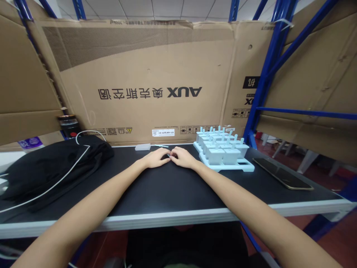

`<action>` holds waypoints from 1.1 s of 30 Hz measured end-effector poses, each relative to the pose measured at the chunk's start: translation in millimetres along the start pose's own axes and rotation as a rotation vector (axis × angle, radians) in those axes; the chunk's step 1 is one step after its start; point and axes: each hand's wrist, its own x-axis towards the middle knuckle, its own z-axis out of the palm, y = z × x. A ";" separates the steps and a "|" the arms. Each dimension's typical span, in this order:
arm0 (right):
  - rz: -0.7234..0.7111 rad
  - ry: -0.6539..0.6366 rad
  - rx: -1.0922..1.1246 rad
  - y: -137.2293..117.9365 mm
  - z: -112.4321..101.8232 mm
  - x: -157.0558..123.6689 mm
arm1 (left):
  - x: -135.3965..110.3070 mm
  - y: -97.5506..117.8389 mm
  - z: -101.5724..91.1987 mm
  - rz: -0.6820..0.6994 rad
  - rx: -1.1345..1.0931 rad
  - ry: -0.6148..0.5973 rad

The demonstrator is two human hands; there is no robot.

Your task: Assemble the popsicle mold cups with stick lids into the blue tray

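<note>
Both my arms reach out over a black table (167, 190). My left hand (156, 158) and my right hand (182, 157) rest side by side on it, fingertips meeting. The fingers are curled inward, and a tiny pale blue thing shows between them, too small to name. Just right of my right hand stands a pale blue ice-pop mould tray (223, 149) with several stick lids upright in it. A thin pale blue stick (161, 146) lies on the table beyond my hands.
A black garment (52, 167) with a white cable (55, 182) lies at the left. A phone (281, 173) lies right of the tray. A small clear piece (142, 147) sits by the large cardboard box wall (156, 82). Blue rack posts (264, 82) stand at the right.
</note>
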 end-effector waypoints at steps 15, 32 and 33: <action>-0.029 0.075 0.078 2.6 -0.6 -2.0 | -0.7 -5.2 -3.6 -0.025 0.023 0.058; 0.003 -0.041 -0.058 -0.7 -2.5 -3.3 | -0.9 -26.3 4.9 -0.260 0.120 0.295; 0.009 -0.055 -0.071 -1.9 -3.2 -3.4 | -1.5 -26.4 4.2 -0.261 0.131 0.290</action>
